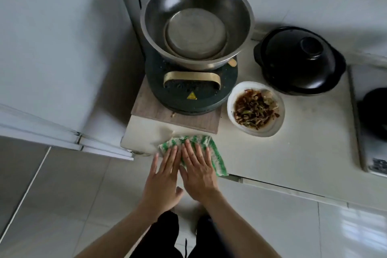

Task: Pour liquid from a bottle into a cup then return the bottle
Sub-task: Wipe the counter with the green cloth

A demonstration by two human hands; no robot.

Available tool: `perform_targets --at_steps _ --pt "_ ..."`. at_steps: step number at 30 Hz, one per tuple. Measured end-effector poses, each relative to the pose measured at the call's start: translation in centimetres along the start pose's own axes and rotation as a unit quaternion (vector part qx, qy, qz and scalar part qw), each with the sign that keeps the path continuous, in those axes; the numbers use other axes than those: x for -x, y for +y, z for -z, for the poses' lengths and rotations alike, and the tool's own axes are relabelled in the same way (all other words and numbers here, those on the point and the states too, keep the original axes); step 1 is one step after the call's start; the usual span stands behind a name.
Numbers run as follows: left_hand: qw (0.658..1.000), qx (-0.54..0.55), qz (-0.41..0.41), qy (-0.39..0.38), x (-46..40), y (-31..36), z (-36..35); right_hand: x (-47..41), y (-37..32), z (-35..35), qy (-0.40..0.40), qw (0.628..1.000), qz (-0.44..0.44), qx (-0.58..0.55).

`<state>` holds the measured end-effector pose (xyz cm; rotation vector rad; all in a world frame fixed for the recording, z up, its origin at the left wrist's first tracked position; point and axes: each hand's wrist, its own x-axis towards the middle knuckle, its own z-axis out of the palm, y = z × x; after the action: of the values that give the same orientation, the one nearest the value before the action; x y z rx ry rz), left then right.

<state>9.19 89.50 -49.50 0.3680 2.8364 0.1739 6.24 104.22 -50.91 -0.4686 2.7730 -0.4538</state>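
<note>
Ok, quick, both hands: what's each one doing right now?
Left hand: open, flat, fingertips on the green-striped cloth, holding nothing.
Right hand: open, flat on the cloth.

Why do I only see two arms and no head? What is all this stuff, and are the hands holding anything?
The camera sits on the person's head and looks down, so you see what they see: their own arms, never their face. There is just this one picture.

The left hand and right hand lie flat, fingers spread, pressing a green and white cloth at the counter edge. They grip nothing.

On the counter there is a big metal bowl on top of a round dark cooker, which stands on a wooden board. To the right sit a white dish of food and a black pot with its lid on.

I see no bottle or cup here.
</note>
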Motion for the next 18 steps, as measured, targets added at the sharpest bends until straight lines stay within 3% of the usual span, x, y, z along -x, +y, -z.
perform_targets --at_steps 6,12,18 --pt "0.99 -0.001 0.138 0.012 0.9 -9.7 1.1 -9.5 -10.0 -1.0 -0.078 0.987 0.121 0.071" --pt "0.984 0.018 0.177 0.029 0.2 -12.5 1.1 -12.7 -12.0 -1.3 -0.096 0.978 0.158 0.097" --pt "0.995 0.004 0.087 0.042 -0.9 -8.1 1.2 -8.8 -7.8 -0.3 -0.055 0.992 0.11 0.025"
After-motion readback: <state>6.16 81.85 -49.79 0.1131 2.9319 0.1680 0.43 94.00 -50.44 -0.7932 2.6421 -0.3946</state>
